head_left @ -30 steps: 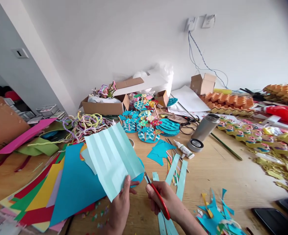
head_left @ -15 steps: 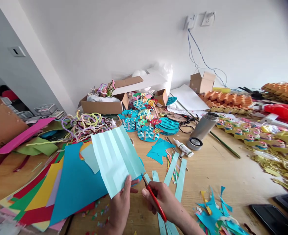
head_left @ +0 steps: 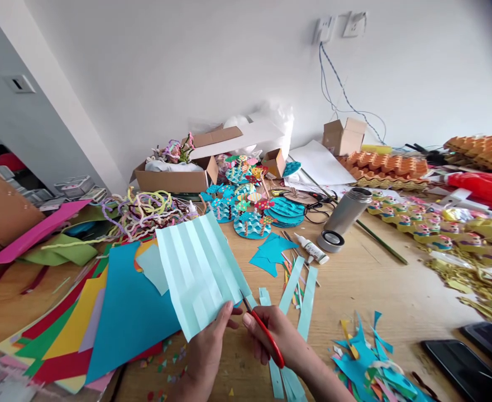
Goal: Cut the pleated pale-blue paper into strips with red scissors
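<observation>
My left hand (head_left: 212, 340) grips the lower edge of a creased pale turquoise paper sheet (head_left: 197, 268), thumb on top and fingers behind. In my right hand (head_left: 275, 335) are red-handled scissors (head_left: 266, 332), their blades at the sheet's lower right edge. A narrow strip along that edge stands slightly apart from the sheet above the blades. Cut pale turquoise strips (head_left: 307, 301) lie on the wooden table to the right of the sheet and under my right hand.
Coloured paper sheets (head_left: 132, 312) fan out at left. Blue scraps (head_left: 363, 363) and phones (head_left: 455, 368) lie at right. Beyond are a glue bottle (head_left: 313, 249), a metal flask (head_left: 348, 211), blue paper crafts (head_left: 252, 224), pipe cleaners (head_left: 145, 215) and a cardboard box (head_left: 172, 180).
The scissors have moved up into the sheet's right edge, where a narrow strip now separates. My left hand still holds the paper in nearly the same place.
</observation>
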The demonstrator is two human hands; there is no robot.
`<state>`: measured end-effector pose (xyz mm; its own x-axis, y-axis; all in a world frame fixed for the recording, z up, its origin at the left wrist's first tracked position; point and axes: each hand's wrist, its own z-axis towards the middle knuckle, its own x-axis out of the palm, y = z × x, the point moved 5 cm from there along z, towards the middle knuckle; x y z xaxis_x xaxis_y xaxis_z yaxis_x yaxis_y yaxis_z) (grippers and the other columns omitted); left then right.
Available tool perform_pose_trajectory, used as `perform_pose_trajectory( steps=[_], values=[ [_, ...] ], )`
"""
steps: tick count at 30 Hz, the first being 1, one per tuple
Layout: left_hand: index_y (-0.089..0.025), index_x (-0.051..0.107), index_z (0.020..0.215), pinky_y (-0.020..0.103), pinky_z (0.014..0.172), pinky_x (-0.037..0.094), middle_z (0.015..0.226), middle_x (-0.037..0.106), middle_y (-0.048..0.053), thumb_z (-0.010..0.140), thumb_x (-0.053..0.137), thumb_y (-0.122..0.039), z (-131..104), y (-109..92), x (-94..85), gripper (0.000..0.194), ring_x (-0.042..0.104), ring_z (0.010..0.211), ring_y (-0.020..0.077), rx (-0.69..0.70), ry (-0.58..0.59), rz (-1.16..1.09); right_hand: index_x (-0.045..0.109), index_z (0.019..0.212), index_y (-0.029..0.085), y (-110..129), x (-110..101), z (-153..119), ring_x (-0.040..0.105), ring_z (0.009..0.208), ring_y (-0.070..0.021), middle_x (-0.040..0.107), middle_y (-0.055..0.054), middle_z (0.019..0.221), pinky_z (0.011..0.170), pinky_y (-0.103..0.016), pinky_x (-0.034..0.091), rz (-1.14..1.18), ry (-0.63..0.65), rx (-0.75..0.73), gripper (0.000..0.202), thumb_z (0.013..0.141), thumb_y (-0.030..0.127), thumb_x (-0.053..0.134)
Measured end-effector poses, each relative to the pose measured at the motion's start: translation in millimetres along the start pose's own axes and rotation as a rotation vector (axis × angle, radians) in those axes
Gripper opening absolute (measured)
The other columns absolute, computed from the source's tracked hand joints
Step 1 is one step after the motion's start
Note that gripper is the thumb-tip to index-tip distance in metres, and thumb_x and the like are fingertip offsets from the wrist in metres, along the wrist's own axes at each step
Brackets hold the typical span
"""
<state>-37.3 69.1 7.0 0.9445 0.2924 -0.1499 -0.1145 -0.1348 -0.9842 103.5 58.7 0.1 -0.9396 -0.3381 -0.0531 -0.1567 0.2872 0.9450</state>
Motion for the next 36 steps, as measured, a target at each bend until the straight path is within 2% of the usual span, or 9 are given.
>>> perform_pose_trajectory(
  steps=[4,9,13,18,21,23,26,31,36],
  values=[
    [-0.015,0.069,0.069,0.032,0.061,0.052,0.057,0.069,0.004,0.064,0.062,-0.048,2,7,5.0,0.034,0.062,0.052,0.0196,-0.116,0.085,-0.076,0.044,0.059,0.017,0,3,1,0.046,0.030,-0.0080,0.051,0.004,0.038,0.029,-0.015,0.027,0.000,0.017,-0.010,0.040,0.076,0.052,0.053],
    [-0.014,0.068,0.073,0.032,0.054,0.052,0.068,0.071,0.006,0.064,0.062,-0.045,2,4,5.6,0.032,0.061,0.048,0.0180,-0.161,0.084,-0.158,0.047,0.062,0.016,-1,7,1,0.045,0.032,-0.0081,0.052,0.003,0.040,0.032,-0.016,0.030,0.035,0.028,0.001,0.041,0.077,0.054,0.051],
    [-0.015,0.068,0.072,0.032,0.059,0.053,0.065,0.070,0.005,0.066,0.063,-0.044,2,4,2.5,0.030,0.063,0.052,0.0195,-0.138,0.082,-0.079,0.047,0.062,0.016,-1,8,1,0.045,0.034,-0.0079,0.053,0.002,0.042,0.035,-0.018,0.033,0.073,0.036,0.003,0.042,0.078,0.055,0.048],
    [-0.017,0.070,0.076,0.032,0.071,0.053,0.064,0.071,0.004,0.070,0.060,-0.044,3,10,-1.6,0.029,0.066,0.061,0.0209,-0.023,0.124,0.032,0.047,0.064,0.016,0,9,1,0.046,0.034,-0.0084,0.053,0.002,0.042,0.035,-0.018,0.033,0.044,0.039,-0.012,0.042,0.077,0.056,0.049],
    [-0.019,0.070,0.068,0.032,0.078,0.051,0.056,0.069,0.002,0.070,0.061,-0.043,3,7,-2.7,0.025,0.066,0.063,0.0207,0.089,0.139,0.148,0.046,0.063,0.016,0,9,1,0.046,0.033,-0.0083,0.052,0.003,0.041,0.034,-0.017,0.031,0.024,0.028,-0.014,0.042,0.077,0.056,0.050],
    [-0.020,0.069,0.060,0.032,0.077,0.051,0.051,0.067,0.001,0.069,0.062,-0.042,3,3,-4.4,0.025,0.065,0.059,0.0204,0.153,0.098,0.203,0.046,0.063,0.016,0,8,1,0.046,0.033,-0.0081,0.052,0.002,0.041,0.034,-0.017,0.030,0.014,0.008,-0.016,0.043,0.077,0.056,0.049],
    [-0.022,0.069,0.059,0.031,0.078,0.051,0.052,0.068,0.000,0.071,0.060,-0.042,2,2,-3.9,0.025,0.065,0.059,0.0196,0.157,0.094,0.172,0.047,0.064,0.016,0,8,1,0.046,0.033,-0.0079,0.052,0.003,0.041,0.034,-0.017,0.031,0.014,0.013,-0.015,0.044,0.077,0.057,0.047],
    [-0.023,0.067,0.054,0.032,0.078,0.050,0.051,0.067,0.001,0.071,0.060,-0.043,1,1,-3.9,0.027,0.066,0.062,0.0214,0.077,0.109,0.165,0.047,0.064,0.016,0,8,0,0.047,0.034,-0.0084,0.052,0.002,0.042,0.035,-0.017,0.031,0.015,0.013,-0.010,0.045,0.078,0.058,0.045],
    [-0.022,0.067,0.056,0.034,0.084,0.047,0.052,0.067,0.002,0.070,0.061,-0.042,-1,-2,-2.9,0.026,0.065,0.064,0.0227,0.045,0.116,0.121,0.047,0.064,0.016,1,7,0,0.048,0.037,-0.0087,0.052,0.002,0.043,0.037,-0.017,0.032,0.021,0.019,-0.018,0.044,0.078,0.058,0.045]
  ],
)
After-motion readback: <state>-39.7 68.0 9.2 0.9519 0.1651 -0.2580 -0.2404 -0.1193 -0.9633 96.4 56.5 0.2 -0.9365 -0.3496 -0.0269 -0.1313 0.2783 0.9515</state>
